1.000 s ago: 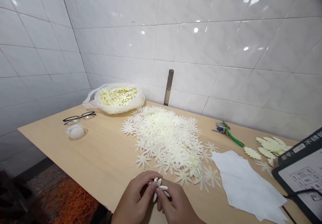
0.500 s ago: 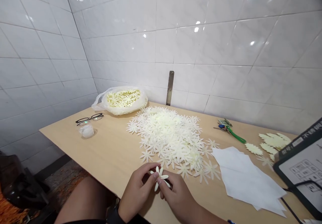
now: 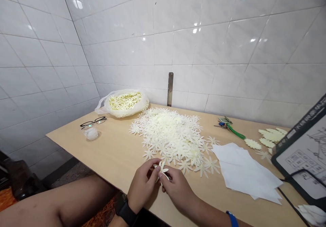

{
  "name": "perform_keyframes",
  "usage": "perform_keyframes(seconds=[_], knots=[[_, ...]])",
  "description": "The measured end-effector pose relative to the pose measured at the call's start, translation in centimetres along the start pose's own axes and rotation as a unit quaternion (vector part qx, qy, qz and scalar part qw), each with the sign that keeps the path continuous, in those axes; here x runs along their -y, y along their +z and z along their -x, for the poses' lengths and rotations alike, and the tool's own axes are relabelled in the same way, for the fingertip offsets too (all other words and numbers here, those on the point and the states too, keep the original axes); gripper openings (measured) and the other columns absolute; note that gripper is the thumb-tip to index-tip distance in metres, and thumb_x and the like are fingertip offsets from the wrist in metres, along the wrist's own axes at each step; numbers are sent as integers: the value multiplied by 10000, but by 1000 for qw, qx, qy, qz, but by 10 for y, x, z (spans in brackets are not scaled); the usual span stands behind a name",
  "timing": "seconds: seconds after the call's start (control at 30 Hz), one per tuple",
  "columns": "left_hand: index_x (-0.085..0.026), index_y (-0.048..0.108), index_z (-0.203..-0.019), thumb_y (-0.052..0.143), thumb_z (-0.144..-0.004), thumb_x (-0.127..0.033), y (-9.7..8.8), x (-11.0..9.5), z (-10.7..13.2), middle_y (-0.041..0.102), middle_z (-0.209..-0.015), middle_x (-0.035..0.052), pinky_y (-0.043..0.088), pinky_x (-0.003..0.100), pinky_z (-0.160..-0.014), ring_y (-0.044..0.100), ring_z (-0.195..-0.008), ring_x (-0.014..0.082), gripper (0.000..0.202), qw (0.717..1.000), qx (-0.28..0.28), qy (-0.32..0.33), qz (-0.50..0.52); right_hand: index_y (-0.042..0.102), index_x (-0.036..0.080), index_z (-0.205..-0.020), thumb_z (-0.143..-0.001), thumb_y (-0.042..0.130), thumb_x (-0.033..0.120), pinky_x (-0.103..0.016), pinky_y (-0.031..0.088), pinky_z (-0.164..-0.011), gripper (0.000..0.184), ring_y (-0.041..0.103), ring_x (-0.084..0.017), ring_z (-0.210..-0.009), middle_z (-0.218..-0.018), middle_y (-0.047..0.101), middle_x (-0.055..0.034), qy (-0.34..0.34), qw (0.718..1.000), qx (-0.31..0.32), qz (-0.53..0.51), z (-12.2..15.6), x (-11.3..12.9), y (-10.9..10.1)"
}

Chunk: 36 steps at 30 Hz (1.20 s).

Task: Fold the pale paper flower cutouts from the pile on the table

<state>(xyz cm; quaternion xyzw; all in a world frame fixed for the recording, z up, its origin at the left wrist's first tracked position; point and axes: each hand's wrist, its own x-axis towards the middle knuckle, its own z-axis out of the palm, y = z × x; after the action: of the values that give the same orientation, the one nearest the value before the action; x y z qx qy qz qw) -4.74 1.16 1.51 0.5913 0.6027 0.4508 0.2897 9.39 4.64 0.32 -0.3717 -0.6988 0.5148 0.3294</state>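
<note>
Flower cutout point(image 3: 162, 170) pinched by left hand point(image 3: 143, 185), right hand point(image 3: 176, 188); fewer petals showing than earlier.

No text is legible. The black-framed sheet point(image 3: 302, 154) at the right edge of the bench point(image 3: 114, 152) carries printed diagrams and small characters, too blurred to read.

Wood table point(image 3: 114, 152) w/ flower cutout pile point(image 3: 173, 137), bagged flowers point(image 3: 124, 101), glasses point(image 3: 93, 121), white sheets point(image 3: 244, 172), keys point(image 3: 228, 126), leaf cutouts point(image 3: 271, 135).
</note>
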Motion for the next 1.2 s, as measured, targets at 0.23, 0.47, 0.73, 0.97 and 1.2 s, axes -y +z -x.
perform_keyframes(seconds=[0.23,0.47,0.73,0.97,1.2], knots=[[-192,675,-1046,370,-974,-313,1,-5,0,687,-980,71,492,320,-844,624,-913,195,336,997,51,48,-14,548,182,-718,-958,426,300,-255,396,-581,294,531,-147,-600,-617,543,17,-58,998,5,30,3,3,0],[-193,653,-989,422,-954,-248,-4,-32,-36,676,-956,49,478,287,-842,615,-919,169,239,979,158,125,17,538,193,-754,-974,384,259,-286,397,-630,276,538,-178,-669,-699,577,-27,-127,981,-45,143,6,17,-32],[-170,618,-943,538,-900,-268,45,-43,-115,678,-907,66,517,284,-734,620,-839,164,134,937,149,317,-9,488,208,-703,-985,405,345,-262,378,-536,324,485,-154,-570,-614,498,9,-49,964,-222,135,-4,11,-83],[-186,628,-1098,532,-913,-199,78,-23,-134,695,-1057,96,535,330,-865,635,-995,184,208,899,92,427,40,540,198,-765,-973,403,265,-270,407,-565,258,529,-169,-616,-672,557,-17,-75,933,-252,244,-9,4,-97],[-186,536,-1284,424,-918,-100,65,-27,-121,646,-1209,119,491,354,-954,582,-1123,201,393,886,182,426,37,604,196,-862,-882,382,92,-321,456,-566,246,549,-211,-640,-708,601,-70,-181,883,-185,392,-3,2,-107]])
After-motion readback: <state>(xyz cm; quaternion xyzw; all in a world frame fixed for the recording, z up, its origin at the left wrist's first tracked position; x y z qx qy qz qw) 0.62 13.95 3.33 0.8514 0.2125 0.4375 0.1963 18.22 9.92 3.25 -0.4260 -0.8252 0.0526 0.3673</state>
